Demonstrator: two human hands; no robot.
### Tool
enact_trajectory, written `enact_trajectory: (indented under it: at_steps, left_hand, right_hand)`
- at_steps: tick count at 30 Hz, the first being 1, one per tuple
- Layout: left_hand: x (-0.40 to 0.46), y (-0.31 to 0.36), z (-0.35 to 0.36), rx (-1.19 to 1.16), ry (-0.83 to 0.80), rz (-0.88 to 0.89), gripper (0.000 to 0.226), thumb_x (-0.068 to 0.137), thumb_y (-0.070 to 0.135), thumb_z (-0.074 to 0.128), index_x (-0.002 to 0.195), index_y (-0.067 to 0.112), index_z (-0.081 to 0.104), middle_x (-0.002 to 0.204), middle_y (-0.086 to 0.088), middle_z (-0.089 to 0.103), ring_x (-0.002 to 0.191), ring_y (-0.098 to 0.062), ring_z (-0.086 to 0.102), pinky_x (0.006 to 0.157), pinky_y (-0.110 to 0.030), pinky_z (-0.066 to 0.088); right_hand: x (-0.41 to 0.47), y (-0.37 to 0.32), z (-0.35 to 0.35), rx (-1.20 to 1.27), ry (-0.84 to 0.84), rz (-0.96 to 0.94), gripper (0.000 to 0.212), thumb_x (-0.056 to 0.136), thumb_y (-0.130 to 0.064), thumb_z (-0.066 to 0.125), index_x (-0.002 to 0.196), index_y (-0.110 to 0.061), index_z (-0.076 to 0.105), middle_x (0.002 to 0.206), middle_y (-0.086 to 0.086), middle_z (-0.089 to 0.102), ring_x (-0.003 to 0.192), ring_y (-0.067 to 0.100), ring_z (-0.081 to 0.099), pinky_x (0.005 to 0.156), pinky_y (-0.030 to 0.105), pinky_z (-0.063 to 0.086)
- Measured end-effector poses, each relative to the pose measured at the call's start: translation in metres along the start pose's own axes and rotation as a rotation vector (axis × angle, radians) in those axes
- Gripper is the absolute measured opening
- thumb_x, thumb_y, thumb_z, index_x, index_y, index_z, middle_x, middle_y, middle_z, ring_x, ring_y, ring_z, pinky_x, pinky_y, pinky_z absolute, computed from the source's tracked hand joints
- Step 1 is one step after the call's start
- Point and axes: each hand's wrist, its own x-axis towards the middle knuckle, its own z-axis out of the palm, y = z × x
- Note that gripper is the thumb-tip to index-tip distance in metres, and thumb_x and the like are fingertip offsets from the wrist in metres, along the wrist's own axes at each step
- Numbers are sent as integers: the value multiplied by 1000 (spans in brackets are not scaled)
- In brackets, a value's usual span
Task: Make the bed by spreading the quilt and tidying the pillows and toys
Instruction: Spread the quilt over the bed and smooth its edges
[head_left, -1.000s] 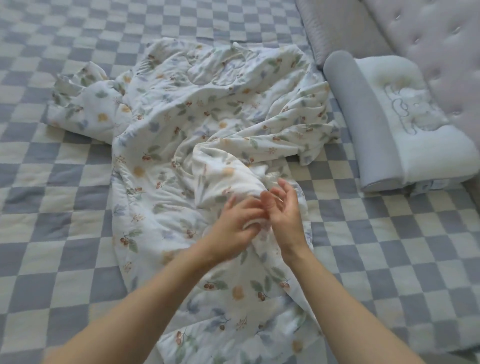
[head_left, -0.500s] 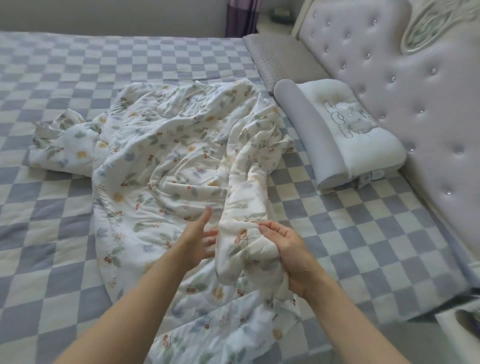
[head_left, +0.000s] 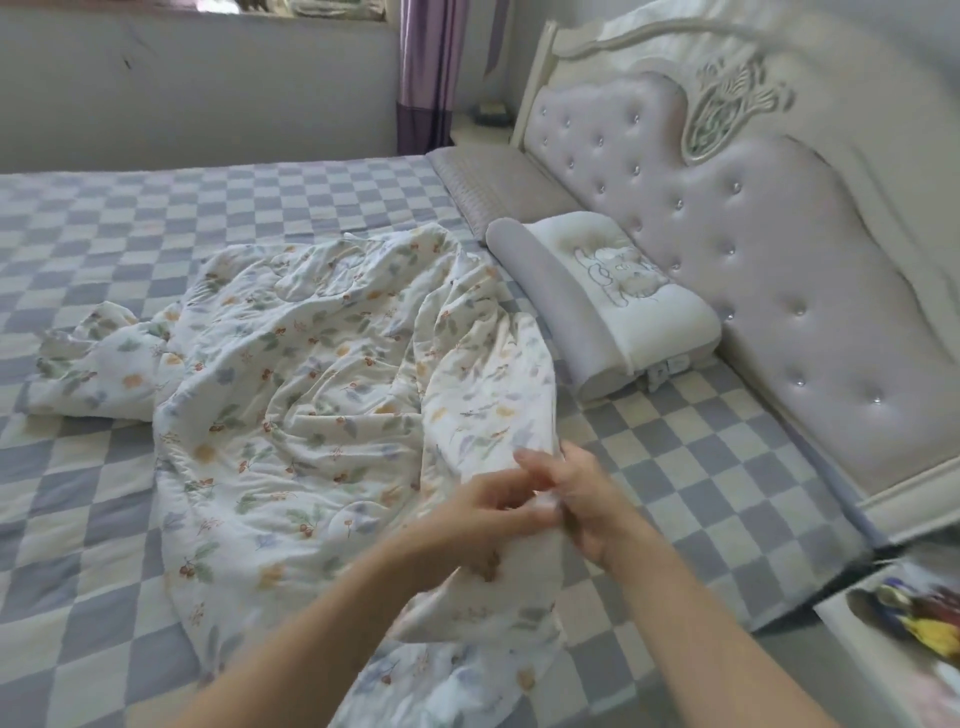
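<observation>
A white quilt (head_left: 311, 374) printed with leaves and berries lies crumpled across the middle of the checked bed (head_left: 156, 218). My left hand (head_left: 467, 514) and my right hand (head_left: 576, 493) meet at its near right edge, both pinching a raised fold of the fabric. A white and grey pillow (head_left: 613, 296) with an embroidered animal rests against the headboard, just right of the quilt. Behind it lies a flat grey pillow (head_left: 493, 182). No toys are visible on the bed.
The tufted pale headboard (head_left: 779, 234) runs along the right. A white bedside surface (head_left: 893, 623) with colourful items sits at lower right. A purple curtain (head_left: 426, 73) hangs at the far wall.
My hands have lifted the quilt's edge higher and come together on it. The view has tilted up, so the headboard and curtain now show.
</observation>
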Motion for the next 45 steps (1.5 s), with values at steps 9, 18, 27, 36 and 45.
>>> enact_trajectory:
  at_steps: [9,18,27,36,45]
  left_hand:
    - [-50,-163,-36,-358,871,-553,22,92,5,45,111,3,55,78,-8,55,66,-16,50,57,-24,37]
    - [-120,-296,-53,-474,1213,-819,48,82,-4,53,129,1,42,127,-14,52,111,-31,54,79,-36,50]
    - [-80,-241,-54,-654,1007,-327,34,56,8,56,90,13,60,95,-13,68,77,-19,64,72,-31,54]
    - [-57,-159,-66,-498,1141,-144,26,93,9,40,85,12,64,87,-2,62,83,-12,55,71,-22,42]
    - [-40,-139,-60,-1171,524,-314,87,84,66,40,137,-3,33,122,-16,59,94,-26,64,70,-39,55]
  right_hand:
    - [18,61,13,-496,193,-60,68,84,7,38,142,-25,23,132,-5,44,119,17,46,84,22,44]
    - [47,161,55,-893,-128,-46,60,87,14,30,135,-19,43,145,-2,38,136,11,28,106,17,20]
    - [57,196,76,-983,-376,115,57,80,-28,66,132,-21,44,131,2,42,120,16,46,101,37,43]
    - [50,112,92,239,-246,281,24,74,-11,48,80,-9,71,78,9,68,73,22,65,67,28,54]
    - [16,72,72,612,-446,235,64,36,-23,85,96,-4,71,88,13,69,83,27,66,83,41,53]
